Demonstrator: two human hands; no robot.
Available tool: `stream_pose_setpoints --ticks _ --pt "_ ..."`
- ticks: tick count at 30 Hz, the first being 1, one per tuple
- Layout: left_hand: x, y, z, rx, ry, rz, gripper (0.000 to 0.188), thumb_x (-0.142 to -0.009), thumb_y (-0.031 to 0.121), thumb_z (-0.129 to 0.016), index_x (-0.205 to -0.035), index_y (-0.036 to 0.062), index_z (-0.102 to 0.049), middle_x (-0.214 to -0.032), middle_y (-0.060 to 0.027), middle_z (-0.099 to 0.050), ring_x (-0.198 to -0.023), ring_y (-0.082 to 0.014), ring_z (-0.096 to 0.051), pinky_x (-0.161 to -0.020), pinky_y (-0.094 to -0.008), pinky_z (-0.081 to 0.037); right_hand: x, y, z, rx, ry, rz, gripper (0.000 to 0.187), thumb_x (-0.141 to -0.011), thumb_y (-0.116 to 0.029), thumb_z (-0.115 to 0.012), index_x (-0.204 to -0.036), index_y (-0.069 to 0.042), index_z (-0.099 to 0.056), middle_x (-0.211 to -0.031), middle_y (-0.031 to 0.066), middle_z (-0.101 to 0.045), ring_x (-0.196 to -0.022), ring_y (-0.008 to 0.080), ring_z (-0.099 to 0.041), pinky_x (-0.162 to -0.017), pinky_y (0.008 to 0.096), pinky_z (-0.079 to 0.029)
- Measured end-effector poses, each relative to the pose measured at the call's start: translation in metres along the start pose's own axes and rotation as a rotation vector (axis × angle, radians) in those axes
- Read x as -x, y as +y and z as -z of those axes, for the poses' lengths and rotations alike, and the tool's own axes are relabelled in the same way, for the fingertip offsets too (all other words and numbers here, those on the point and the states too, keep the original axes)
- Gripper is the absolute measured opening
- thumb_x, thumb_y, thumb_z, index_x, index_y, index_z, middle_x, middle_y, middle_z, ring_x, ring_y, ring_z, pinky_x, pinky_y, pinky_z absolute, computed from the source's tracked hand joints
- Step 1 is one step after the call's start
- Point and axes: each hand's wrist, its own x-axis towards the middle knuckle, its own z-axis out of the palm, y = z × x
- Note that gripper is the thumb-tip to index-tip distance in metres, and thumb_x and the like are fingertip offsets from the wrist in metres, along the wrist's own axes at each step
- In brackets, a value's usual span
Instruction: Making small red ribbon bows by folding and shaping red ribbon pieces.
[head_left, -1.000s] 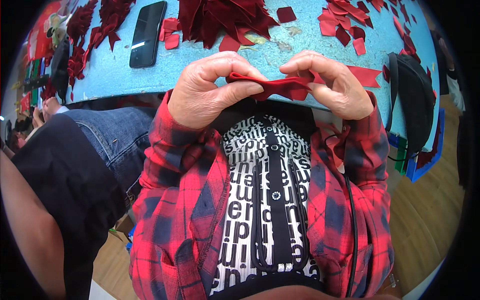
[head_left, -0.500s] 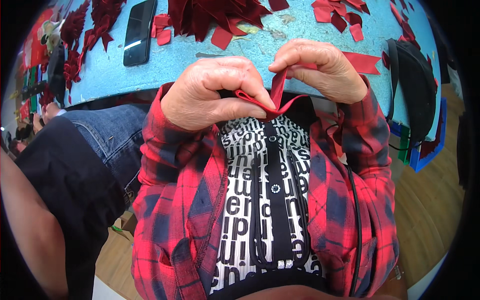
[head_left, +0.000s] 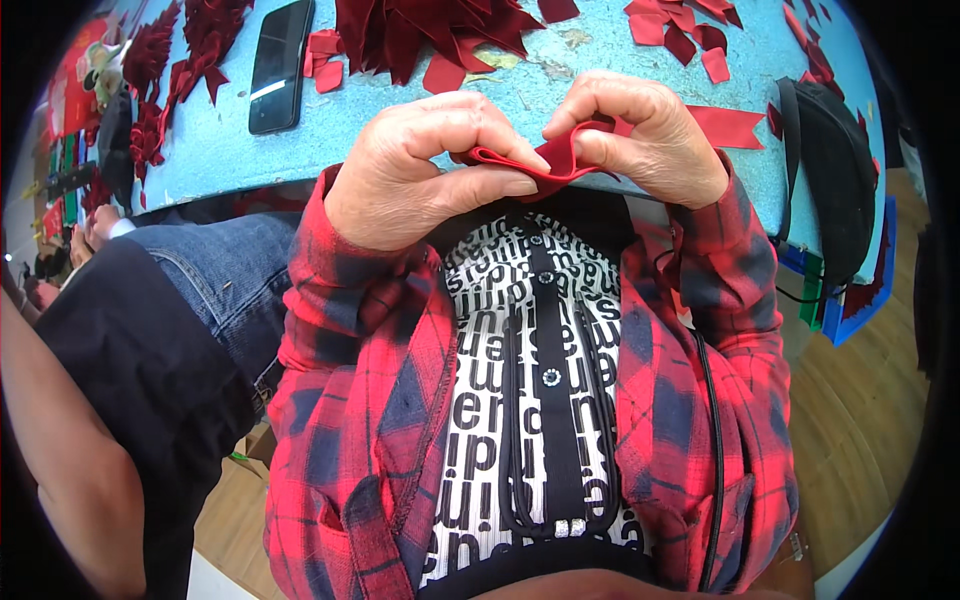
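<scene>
— What does the left hand (head_left: 420,180) hold?
— 1 folded red ribbon (head_left: 563,165), pinched between thumb and fingers.
— And the right hand (head_left: 650,145)?
— Gripping the ribbon's right part.
— Where is it?
— Near edge of the blue table (head_left: 215,145), right of the black phone (head_left: 280,70); dark red pieces (head_left: 430,30) lie farther off.

Clothing of the person: open red-and-navy plaid shirt (head_left: 335,375); black-lettered white top (head_left: 487,385); black placket (head_left: 554,440), round buttons (head_left: 551,377); looped black cord (head_left: 513,450).
</scene>
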Motion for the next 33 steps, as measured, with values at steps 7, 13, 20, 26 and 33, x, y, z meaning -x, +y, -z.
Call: stream_pose_setpoints --ticks 7,13,20,26,33 --pt "-0.003 -0.006 -0.002 -0.006 0.028 0.037 0.023 -0.077 -0.002 -0.079 -0.098 0.0037 -0.074 -0.09 -0.0044 -0.064 -0.083 -0.0143 -0.061 -0.075 -0.0259 -0.047 -0.004 -0.009 -0.008 -0.162 0.024 -0.227 0.009 -0.09 -0.006 -0.064 -0.096 0.001 -0.064 -0.086 0.0008 -0.061 -0.081 0.0059 -0.056 -0.071 0.0236 -0.048" --pt "-0.001 -0.009 -0.011 0.076 0.17 0.13 0.02 -0.075 0.004 -0.084 -0.092 0.0032 -0.073 -0.08 -0.0009 -0.066 -0.072 -0.0091 -0.058 -0.066 -0.0246 -0.048 -0.005 -0.016 -0.013 -0.161 0.002 -0.31 0.012 -0.09 -0.01 -0.069 -0.094 0.002 -0.068 -0.083 0.0021 -0.066 -0.078 0.007 -0.059 -0.069 0.0246 -0.05" --pt "-0.002 -0.019 -0.01 0.051 0.189 0.054 0.022 -0.075 0.002 -0.084 -0.091 0.0025 -0.07 -0.082 -0.0009 -0.065 -0.073 -0.0087 -0.056 -0.068 -0.024 -0.048 -0.007 -0.013 -0.022 -0.319 0.057 -0.269 0.014 -0.092 -0.011 -0.068 -0.097 0.002 -0.067 -0.086 0.0019 -0.067 -0.079 0.0063 -0.06 -0.07 0.0235 -0.051" --pt "-0.001 -0.021 -0.008 0.184 0.124 0.202 0.025 -0.078 -0.008 -0.078 -0.096 0.0027 -0.064 -0.097 -0.0029 -0.066 -0.096 -0.013 -0.063 -0.09 -0.0271 -0.05 -0.005 -0.014 -0.021 -0.371 0.068 -0.327 0.014 -0.095 -0.011 -0.065 -0.099 0.002 -0.067 -0.085 0.0008 -0.067 -0.079 0.0054 -0.059 -0.068 0.0224 -0.049" --pt "-0.008 -0.025 -0.012 0.297 0.232 0.208 0.019 -0.077 -0.001 -0.082 -0.091 0.0024 -0.07 -0.087 -0.0005 -0.067 -0.079 -0.0085 -0.063 -0.073 -0.023 -0.052 -0.006 -0.009 -0.018 -0.383 0.096 -0.341 0.02 -0.099 -0.017 -0.061 -0.101 0.002 -0.068 -0.083 -0.0003 -0.065 -0.078 0.0045 -0.057 -0.068 0.0221 -0.047"
